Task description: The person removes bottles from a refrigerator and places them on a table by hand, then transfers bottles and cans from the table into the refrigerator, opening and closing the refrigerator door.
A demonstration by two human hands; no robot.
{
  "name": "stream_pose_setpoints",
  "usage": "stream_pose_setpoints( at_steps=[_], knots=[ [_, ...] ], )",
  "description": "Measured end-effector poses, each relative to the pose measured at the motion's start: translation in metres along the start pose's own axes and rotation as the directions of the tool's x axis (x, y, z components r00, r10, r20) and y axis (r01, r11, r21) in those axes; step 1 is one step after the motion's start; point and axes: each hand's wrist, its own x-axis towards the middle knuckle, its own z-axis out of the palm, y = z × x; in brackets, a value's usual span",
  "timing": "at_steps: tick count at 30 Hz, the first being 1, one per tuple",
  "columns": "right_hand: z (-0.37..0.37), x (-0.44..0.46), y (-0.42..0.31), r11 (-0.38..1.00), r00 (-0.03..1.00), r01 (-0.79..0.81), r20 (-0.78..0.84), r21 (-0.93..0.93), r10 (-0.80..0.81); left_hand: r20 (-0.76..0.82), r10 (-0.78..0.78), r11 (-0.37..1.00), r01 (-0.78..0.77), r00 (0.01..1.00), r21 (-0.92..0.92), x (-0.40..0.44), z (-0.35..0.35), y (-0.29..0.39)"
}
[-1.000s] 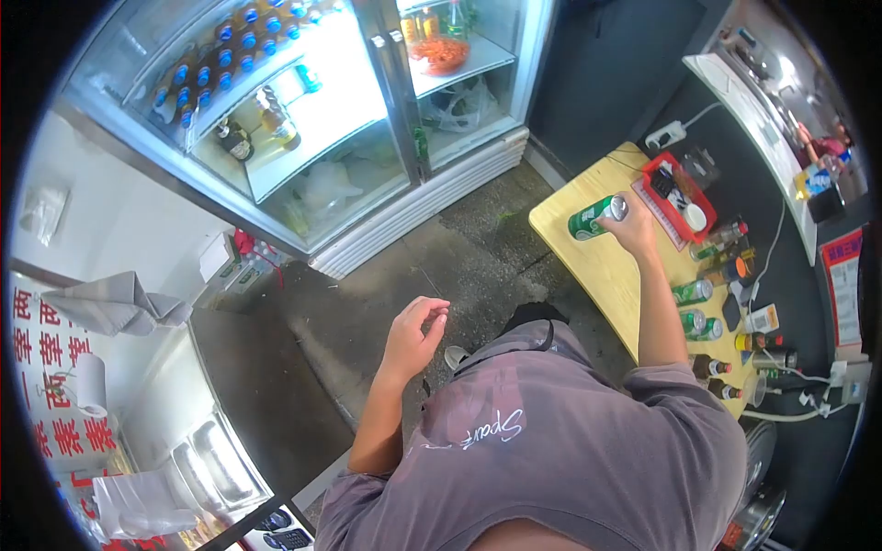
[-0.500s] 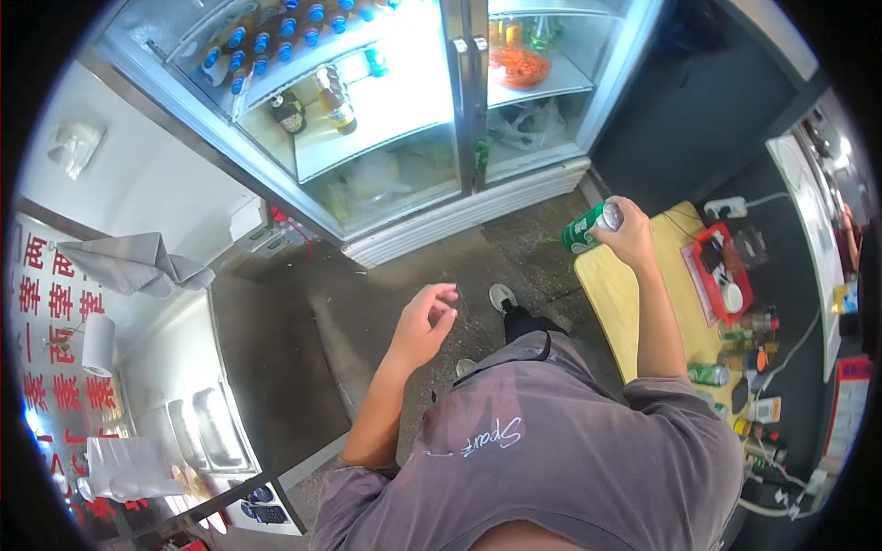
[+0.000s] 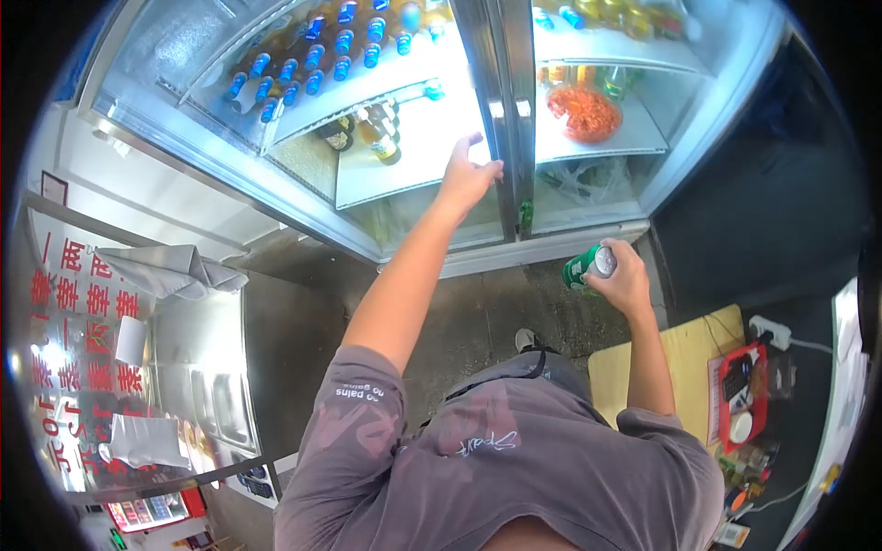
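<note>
The glass-doored fridge [image 3: 551, 246] spans the far side. Open floor [image 3: 482, 317] lies before it, left of the table [image 3: 680, 354]. The left hand [image 3: 469, 180], fingers loosely spread and empty, is by the door handles; contact unclear. The right hand [image 3: 625, 278] curls round the green can [image 3: 579, 268], beyond the table's edge.

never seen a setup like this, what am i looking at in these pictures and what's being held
There's no machine: these are a person's bare hands, seen by one camera worn on the head, looking forward and down. The right hand holds a green can. The left hand, empty, reaches out by a glass-fronted fridge stocked with blue-capped bottles. On the wooden table, to the right, sits a red tray of small items.
</note>
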Motion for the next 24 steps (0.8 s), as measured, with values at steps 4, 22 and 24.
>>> stream_pose_setpoints(
  at_steps=[4,22,24],
  knots=[
    [0.002,0.028,0.011,0.999,0.997,0.052,0.065,0.000,-0.052,-0.051,0.039,0.995,-0.044,0.998,-0.089,0.033,0.021,-0.002],
    [0.006,0.052,-0.022,0.982,0.981,0.185,0.068,-0.045,-0.182,-0.012,0.190,0.973,-0.187,0.982,0.132,-0.019,0.011,-0.018],
    [0.004,0.045,-0.030,0.980,0.979,0.196,0.057,-0.041,-0.194,0.042,0.229,0.965,-0.232,0.973,0.123,-0.054,0.004,-0.019]
  ],
)
